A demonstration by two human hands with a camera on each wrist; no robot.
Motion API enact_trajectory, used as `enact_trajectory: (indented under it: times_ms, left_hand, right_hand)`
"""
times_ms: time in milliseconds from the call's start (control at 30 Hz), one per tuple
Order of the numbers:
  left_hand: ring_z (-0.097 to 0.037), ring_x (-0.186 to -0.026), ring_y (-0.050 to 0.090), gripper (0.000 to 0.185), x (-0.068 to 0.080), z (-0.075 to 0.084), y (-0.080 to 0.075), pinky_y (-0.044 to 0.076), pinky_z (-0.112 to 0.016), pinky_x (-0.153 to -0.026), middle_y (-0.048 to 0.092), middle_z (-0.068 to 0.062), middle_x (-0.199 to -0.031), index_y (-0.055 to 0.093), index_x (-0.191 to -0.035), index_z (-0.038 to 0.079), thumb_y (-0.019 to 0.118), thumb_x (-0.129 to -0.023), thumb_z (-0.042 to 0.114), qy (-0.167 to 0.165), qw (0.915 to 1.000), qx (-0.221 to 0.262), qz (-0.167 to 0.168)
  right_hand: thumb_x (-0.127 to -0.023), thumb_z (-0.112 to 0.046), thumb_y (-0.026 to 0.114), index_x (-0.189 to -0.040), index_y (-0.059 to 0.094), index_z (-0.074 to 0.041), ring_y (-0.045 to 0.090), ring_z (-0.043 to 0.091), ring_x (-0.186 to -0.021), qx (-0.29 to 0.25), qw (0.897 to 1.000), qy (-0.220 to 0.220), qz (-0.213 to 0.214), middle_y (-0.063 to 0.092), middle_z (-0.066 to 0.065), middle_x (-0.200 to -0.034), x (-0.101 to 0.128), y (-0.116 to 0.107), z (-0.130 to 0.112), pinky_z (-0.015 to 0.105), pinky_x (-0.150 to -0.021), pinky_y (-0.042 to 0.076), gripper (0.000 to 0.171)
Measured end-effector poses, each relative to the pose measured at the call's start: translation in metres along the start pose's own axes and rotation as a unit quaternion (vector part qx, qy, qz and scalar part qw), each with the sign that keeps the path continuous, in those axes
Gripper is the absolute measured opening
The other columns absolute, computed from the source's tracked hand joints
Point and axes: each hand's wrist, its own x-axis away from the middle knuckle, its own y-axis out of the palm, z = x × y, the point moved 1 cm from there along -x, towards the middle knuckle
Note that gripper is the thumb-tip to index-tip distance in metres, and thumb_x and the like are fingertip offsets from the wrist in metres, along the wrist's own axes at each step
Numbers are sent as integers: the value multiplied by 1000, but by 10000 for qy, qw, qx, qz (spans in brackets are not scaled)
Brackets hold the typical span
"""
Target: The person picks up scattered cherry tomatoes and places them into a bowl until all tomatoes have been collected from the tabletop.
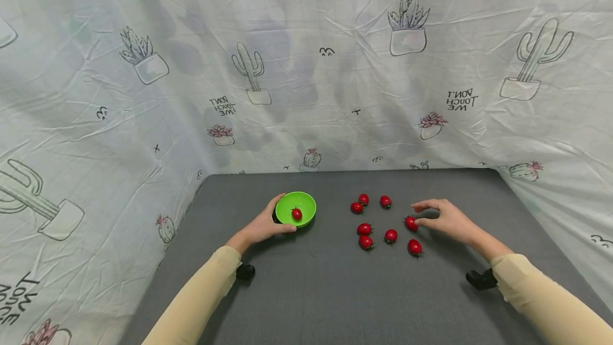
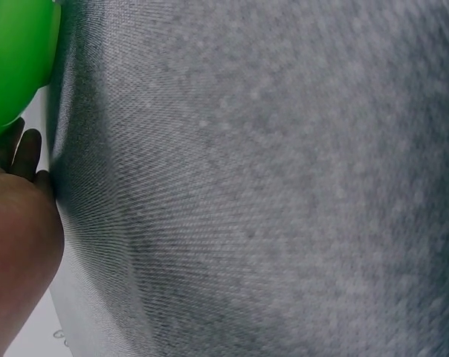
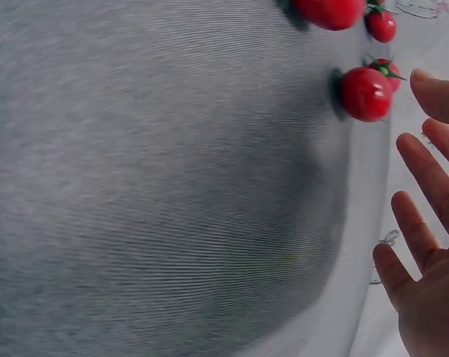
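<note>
**Bowl steadied at left, tomato pinched at right**

Left hand [image 1: 265, 223] cupped round the near-left side of the green bowl [image 1: 296, 208], fingers curled against its wall: a bracing grip, seemingly to stop the bowl sliding on the grey cloth of the bench [image 1: 316, 292]. One tomato in the bowl [image 1: 297, 214] already, lying on its floor. In the left wrist view only the bowl's green rim and fingertips beneath it.

Right hand [image 1: 442, 219] low over the bench, right of the middle, thumb and forefinger closing on the nearest tomato [image 1: 411, 223] at the right-hand end of the loose cluster; touching it, apparently pinching, not lifted. Other fingers relaxed and spread, as the right wrist view shows.

Seven more tomatoes [image 1: 378, 222] scattered between the two hands, well apart from the bowl, three toward the far edge, four nearer. Cactus-print sheet [image 1: 306, 68] hung behind and along both sides of the bench.
</note>
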Motion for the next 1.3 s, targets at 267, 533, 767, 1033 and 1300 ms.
enact_trajectory:
  times_ms: [267, 533, 767, 1033, 1300]
  left_hand:
    - [-30, -149, 27, 112, 0, 0, 0, 28, -57, -115, 23, -11, -165, 15, -165, 24, 87, -82, 45, 34, 9999, 157, -31]
    - [-30, -149, 27, 112, -1, 0, 0, 29, -56, -115, 23, -11, -165, 15, -165, 25, 87, -82, 44, 34, 9999, 153, -60]
    - [-31, -149, 27, 111, -3, -1, 1, 28, -57, -115, 22, -13, -165, 15, -165, 25, 87, -82, 45, -2, 9999, 118, -41]
    - [-29, -149, 27, 111, -1, -2, 1, 29, -55, -115, 23, -10, -165, 15, -165, 28, 87, -82, 44, 14, 9999, 148, -62]
    - [-31, -149, 27, 110, -1, -3, 2, 28, -57, -115, 23, -12, -165, 15, -165, 26, 87, -83, 43, 73, 9997, 197, -78]
  right_hand:
    - [-96, -29, 76, -131, 66, -1, 59, 36, -118, 22, 9999, -142, 48, 69, 10, -120, 3, 11, 8, 61, -97, 42, 46]
    - [-93, -29, 79, -124, 69, -3, 63, 28, -109, 38, 9996, -110, 274, 71, 4, -113, 4, 20, 12, 47, -93, 46, 42]
    - [-88, -31, 84, -120, 70, -4, 63, 25, -104, 230, 9988, -38, 435, 71, 2, -106, 0, 26, 13, 48, -92, 45, 44]
    - [-90, -19, 82, -126, 68, -2, 64, 25, -105, 317, 9981, -224, 473, 71, 2, -108, -3, 29, 16, 49, -92, 46, 42]
    - [-92, -16, 80, -121, 69, -3, 63, 30, -108, 203, 9985, -158, 493, 72, 5, -108, -3, 28, 18, 55, -93, 44, 34]
